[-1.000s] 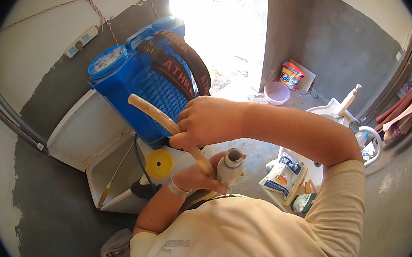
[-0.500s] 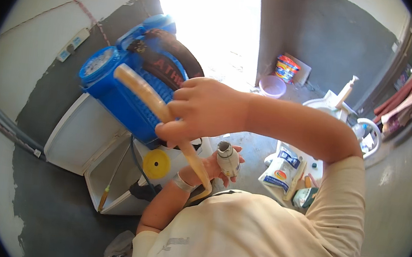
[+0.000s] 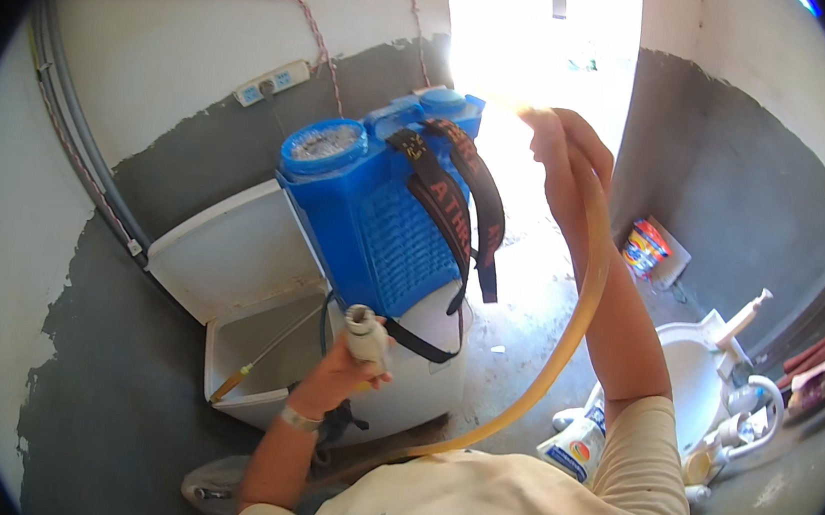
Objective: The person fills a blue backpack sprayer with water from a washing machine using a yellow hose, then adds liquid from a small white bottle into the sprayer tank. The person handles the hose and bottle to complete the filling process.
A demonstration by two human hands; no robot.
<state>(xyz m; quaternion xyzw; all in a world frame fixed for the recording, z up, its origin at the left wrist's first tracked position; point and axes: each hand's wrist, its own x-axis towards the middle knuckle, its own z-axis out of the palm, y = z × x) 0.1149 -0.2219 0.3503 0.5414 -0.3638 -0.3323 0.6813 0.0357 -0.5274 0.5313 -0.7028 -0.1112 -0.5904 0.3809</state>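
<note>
- Head view: we hold the right hand (image 3: pixel 567 145) raised high against the bright doorway, fingers curled around the upper end of a yellowish flexible hose (image 3: pixel 575 315); glare hides exactly how tightly they close.
- The hose runs from that hand down along the right forearm in a long curve, then sweeps toward our chest and the floor by the sprayer's base; its lower end is hidden.
- We judge the hose light and soft: it bends under its own weight, so it wants a full-fist grip near the end, with a second hold lower down to stop it whipping.
- Our left hand (image 3: pixel 346 366) is wrapped around a small grey cylindrical fitting (image 3: pixel 365 331), fingers closed about its body, its open end pointing up. It looks rigid and light, and the ribbed body is the sensible place to grip.
- Just behind the fitting stands a blue backpack sprayer (image 3: pixel 376 224) with black straps (image 3: pixel 460 192), resting on a white tank (image 3: pixel 425 375).
- A white open box (image 3: pixel 243 340) lies left of it; a white basin (image 3: pixel 697 373) and detergent bottle (image 3: pixel 579 446) sit to our right.
</note>
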